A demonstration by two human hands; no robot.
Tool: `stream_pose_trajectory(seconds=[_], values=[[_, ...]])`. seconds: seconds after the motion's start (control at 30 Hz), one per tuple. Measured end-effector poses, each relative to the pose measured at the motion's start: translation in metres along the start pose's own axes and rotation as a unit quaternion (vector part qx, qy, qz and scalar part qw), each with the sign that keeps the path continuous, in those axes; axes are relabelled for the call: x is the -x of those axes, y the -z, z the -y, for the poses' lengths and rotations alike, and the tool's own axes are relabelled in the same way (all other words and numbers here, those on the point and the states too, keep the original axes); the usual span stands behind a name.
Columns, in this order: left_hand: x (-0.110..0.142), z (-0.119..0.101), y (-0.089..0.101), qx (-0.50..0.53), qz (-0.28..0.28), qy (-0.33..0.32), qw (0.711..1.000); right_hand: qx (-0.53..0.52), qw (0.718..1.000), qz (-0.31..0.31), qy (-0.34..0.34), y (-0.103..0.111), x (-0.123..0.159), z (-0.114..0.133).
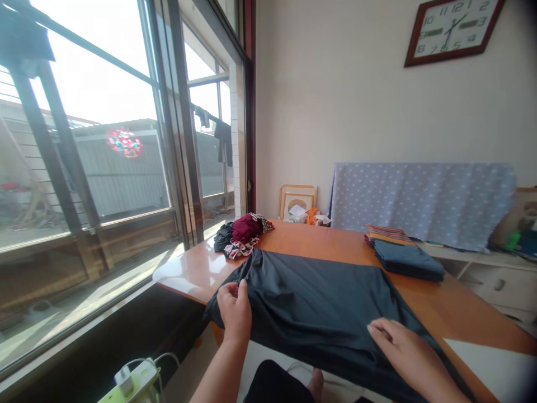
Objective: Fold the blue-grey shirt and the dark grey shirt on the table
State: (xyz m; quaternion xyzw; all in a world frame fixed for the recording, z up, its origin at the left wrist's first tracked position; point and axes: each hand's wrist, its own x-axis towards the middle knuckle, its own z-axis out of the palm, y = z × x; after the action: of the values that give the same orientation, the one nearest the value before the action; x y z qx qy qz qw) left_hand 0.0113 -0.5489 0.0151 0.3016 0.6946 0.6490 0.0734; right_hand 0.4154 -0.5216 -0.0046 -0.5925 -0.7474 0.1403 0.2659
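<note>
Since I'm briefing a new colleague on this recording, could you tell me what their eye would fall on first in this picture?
A dark grey garment spread across the orange-brown wooden table stands out first, pinched at the near left by the left hand, with the right hand lying on it at the right. A bright window fills the left side, and a tilted wall clock hangs at upper right.

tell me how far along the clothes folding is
Done: a folded dark blue garment and folded striped cloth lie on the table. In hand: the left hand pinches a dark grey garment, the right hand flat on it. Left: a loose heap of clothes by the window.
</note>
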Motion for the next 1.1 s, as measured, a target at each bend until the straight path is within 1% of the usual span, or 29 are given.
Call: stream_pose_trajectory(seconds=[0.07, 0.1, 0.13, 0.2, 0.27, 0.33, 0.4, 0.47, 0.53, 0.6, 0.67, 0.73, 0.83, 0.93, 1.03, 1.1], values=[[-0.009, -0.004, 0.006, -0.098, -0.026, -0.069, 0.992, 0.014, 1.0, 0.002, -0.002, -0.004, -0.003, -0.004], [-0.013, -0.006, 0.007, -0.15, -0.022, -0.09, 0.984, 0.024, 1.0, 0.004, -0.003, -0.005, -0.004, -0.005], [-0.017, -0.009, 0.008, -0.202, -0.002, -0.101, 0.974, 0.033, 0.999, 0.005, -0.004, -0.006, -0.005, -0.006], [-0.022, -0.012, 0.007, -0.298, 0.053, -0.102, 0.948, 0.046, 0.999, 0.006, -0.005, -0.007, -0.005, -0.006], [-0.025, -0.013, 0.005, -0.36, 0.106, -0.098, 0.922, 0.051, 0.999, 0.001, -0.005, -0.008, -0.005, -0.006], [-0.027, -0.013, 0.003, -0.388, 0.146, -0.099, 0.905, 0.053, 0.999, -0.002, -0.005, -0.009, -0.006, -0.006], [-0.03, -0.015, 0.004, -0.389, 0.157, -0.103, 0.902, 0.057, 0.998, -0.002, -0.006, -0.009, -0.006, -0.006], [-0.033, -0.018, 0.006, -0.366, 0.13, -0.106, 0.915, 0.064, 0.998, 0.002, -0.008, -0.009, -0.007, -0.006], [-0.039, -0.021, 0.01, -0.337, 0.082, -0.104, 0.932, 0.071, 0.997, 0.008, -0.012, -0.009, -0.007, -0.005], [-0.045, -0.022, 0.015, -0.326, 0.051, -0.093, 0.94, 0.076, 0.997, 0.012, -0.013, -0.008, -0.007, -0.003], [-0.051, -0.02, 0.017, -0.347, 0.063, -0.082, 0.932, 0.08, 0.997, 0.012, -0.012, -0.007, -0.007, -0.002], [-0.054, -0.018, 0.016, -0.383, 0.093, -0.081, 0.916, 0.084, 0.996, 0.011, -0.009, -0.008, -0.008, -0.001], [-0.055, -0.02, 0.006, -0.419, 0.106, -0.117, 0.894, 0.092, 0.996, 0.015, -0.01, -0.009, -0.011, -0.001], [-0.055, -0.027, -0.013, -0.418, 0.118, -0.174, 0.884, 0.092, 0.995, 0.022, -0.01, -0.008, -0.014, 0.0], [-0.055, -0.033, -0.036, -0.395, 0.162, -0.226, 0.876, 0.084, 0.996, 0.03, -0.007, -0.003, -0.017, 0.006], [-0.056, -0.034, -0.052, -0.377, 0.197, -0.252, 0.869, 0.073, 0.996, 0.044, -0.006, 0.003, -0.019, 0.013]])
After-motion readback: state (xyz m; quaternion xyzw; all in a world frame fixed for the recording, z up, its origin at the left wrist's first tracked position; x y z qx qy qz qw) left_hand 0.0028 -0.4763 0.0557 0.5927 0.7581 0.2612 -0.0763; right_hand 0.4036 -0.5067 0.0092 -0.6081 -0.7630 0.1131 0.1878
